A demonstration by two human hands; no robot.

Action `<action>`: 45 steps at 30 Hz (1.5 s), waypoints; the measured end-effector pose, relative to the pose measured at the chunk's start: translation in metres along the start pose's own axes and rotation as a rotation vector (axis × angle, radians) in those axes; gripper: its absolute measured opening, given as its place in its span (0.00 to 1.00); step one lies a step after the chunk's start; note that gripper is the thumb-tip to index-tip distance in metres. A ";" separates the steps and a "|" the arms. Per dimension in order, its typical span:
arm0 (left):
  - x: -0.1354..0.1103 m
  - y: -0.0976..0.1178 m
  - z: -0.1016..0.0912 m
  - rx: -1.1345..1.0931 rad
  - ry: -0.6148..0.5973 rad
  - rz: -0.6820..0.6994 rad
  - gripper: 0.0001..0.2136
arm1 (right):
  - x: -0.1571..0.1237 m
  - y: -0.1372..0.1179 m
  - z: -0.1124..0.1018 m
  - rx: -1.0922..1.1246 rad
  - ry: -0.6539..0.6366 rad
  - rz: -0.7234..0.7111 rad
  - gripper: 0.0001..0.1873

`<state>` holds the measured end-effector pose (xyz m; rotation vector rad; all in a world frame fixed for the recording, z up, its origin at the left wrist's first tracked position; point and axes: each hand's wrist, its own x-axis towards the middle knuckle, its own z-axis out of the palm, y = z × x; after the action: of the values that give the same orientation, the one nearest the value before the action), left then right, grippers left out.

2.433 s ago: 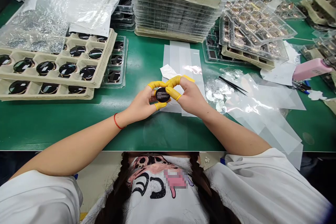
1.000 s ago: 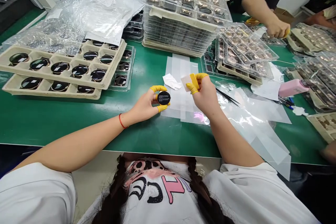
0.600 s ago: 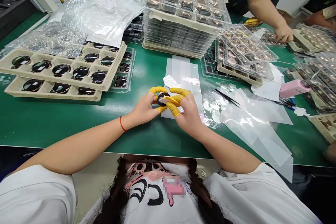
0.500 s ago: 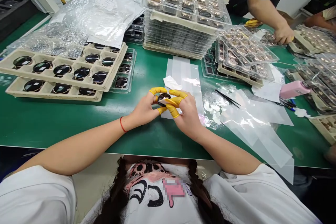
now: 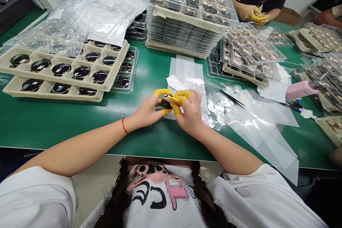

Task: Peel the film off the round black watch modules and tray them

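Note:
My left hand (image 5: 146, 109), in yellow finger cots, is closed around the edge of a round black watch case (image 5: 166, 104). Its back, printed with small pale text, faces me. My right hand (image 5: 190, 113), also in yellow finger cots, pinches a small folded pale wipe (image 5: 168, 97) against the upper part of the watch case. The right fingers hide part of both. Just beyond the hands, a crumpled white wipe (image 5: 175, 83) lies on translucent plastic sheets (image 5: 187, 67).
Trays of round black watch cases (image 5: 100, 84) stand at left, partly under plastic bags (image 5: 107, 10). A tall tray stack (image 5: 181, 35) is behind. To the right lie black tweezers (image 5: 232, 99), clear film discs (image 5: 217, 112) and a pink bottle (image 5: 301, 89). A co-worker's hands (image 5: 256, 15) are at the back.
My right fingers and the wipe have shifted upward across the watch case, which is tilted differently. The co-worker's hand has moved left from the trays, and both their hands are now together.

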<state>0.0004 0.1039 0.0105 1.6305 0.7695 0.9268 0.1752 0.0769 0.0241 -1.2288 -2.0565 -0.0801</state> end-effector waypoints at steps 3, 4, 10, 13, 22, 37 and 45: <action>0.000 -0.003 0.000 -0.001 -0.019 0.014 0.23 | 0.003 0.007 0.002 0.003 -0.014 0.007 0.05; 0.000 -0.004 0.000 -0.004 -0.027 0.017 0.23 | 0.003 0.009 0.003 -0.006 -0.010 0.009 0.05; 0.000 -0.012 0.002 -0.062 -0.083 -0.026 0.25 | 0.008 0.018 0.005 -0.005 0.015 0.009 0.05; 0.002 -0.010 0.002 -0.097 -0.103 -0.068 0.26 | 0.012 0.023 0.002 0.007 -0.031 0.052 0.06; 0.006 0.000 -0.002 -0.154 -0.121 -0.188 0.27 | 0.018 0.028 -0.015 -0.021 -0.243 -0.163 0.14; 0.011 0.004 -0.008 -0.132 0.066 -0.187 0.28 | 0.007 0.023 0.000 -0.135 0.021 -0.450 0.17; 0.016 0.000 -0.013 -0.158 0.035 -0.167 0.28 | 0.008 0.024 -0.003 0.190 0.027 -0.186 0.10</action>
<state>-0.0028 0.1231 0.0153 1.3936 0.8227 0.8760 0.1935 0.0954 0.0238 -0.9157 -2.0976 0.0119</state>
